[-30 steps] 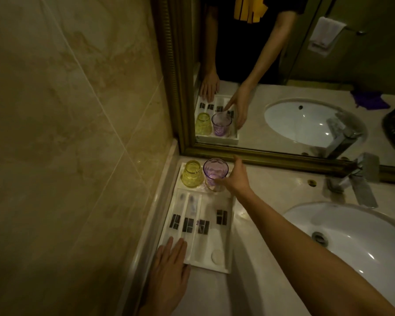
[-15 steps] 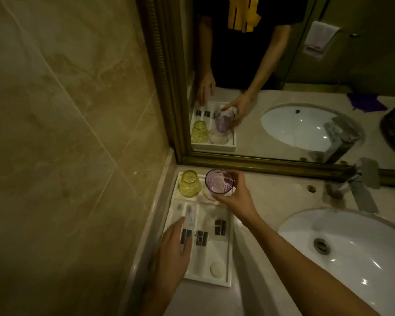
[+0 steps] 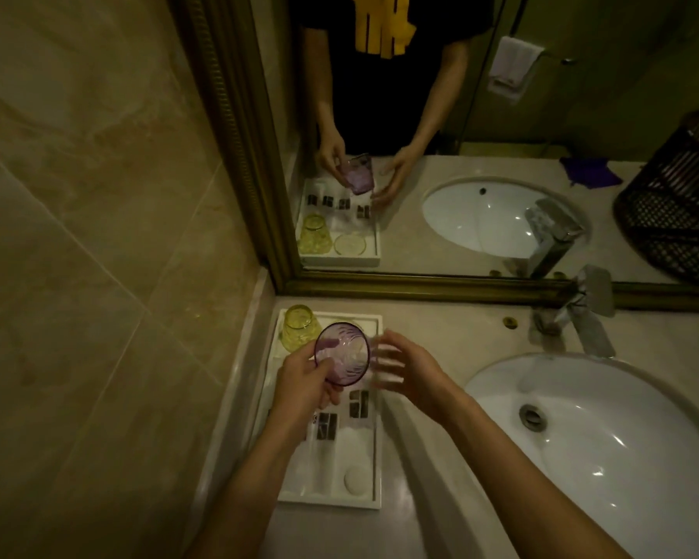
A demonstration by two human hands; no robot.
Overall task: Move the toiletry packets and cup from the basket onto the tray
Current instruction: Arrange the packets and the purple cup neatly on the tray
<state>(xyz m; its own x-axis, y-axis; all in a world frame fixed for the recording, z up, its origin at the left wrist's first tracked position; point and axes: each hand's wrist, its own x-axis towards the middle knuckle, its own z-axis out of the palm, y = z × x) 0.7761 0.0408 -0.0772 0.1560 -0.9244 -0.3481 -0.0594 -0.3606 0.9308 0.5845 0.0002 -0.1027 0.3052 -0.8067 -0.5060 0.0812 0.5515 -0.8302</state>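
Note:
My left hand [image 3: 303, 387] holds a purple glass cup [image 3: 342, 354] tilted above the white tray [image 3: 374, 470], mouth toward me. Just right of the cup, my right hand [image 3: 404, 371] has its fingers spread and appears motion-blurred; whether it touches the cup I cannot tell. A yellow glass cup [image 3: 298, 326] stands upside down at the tray's far left corner. Several white toiletry packets with dark labels [image 3: 358, 403] lie in the tray, partly hidden by my left arm. A small round white soap [image 3: 356, 478] sits at the tray's near end. A black wire basket [image 3: 674, 203] shows in the mirror at the far right.
The tray sits on a beige counter against the marble wall [image 3: 97, 276]. A white sink basin [image 3: 606, 433] with a drain lies to the right, a chrome faucet [image 3: 582, 316] behind it. A gold-framed mirror [image 3: 420, 286] runs along the back.
The purple cup was lifted off the tray's far end by my right hand and passed toward my left hand, which left the tray's packets and now grips it. My right hand has opened beside it.

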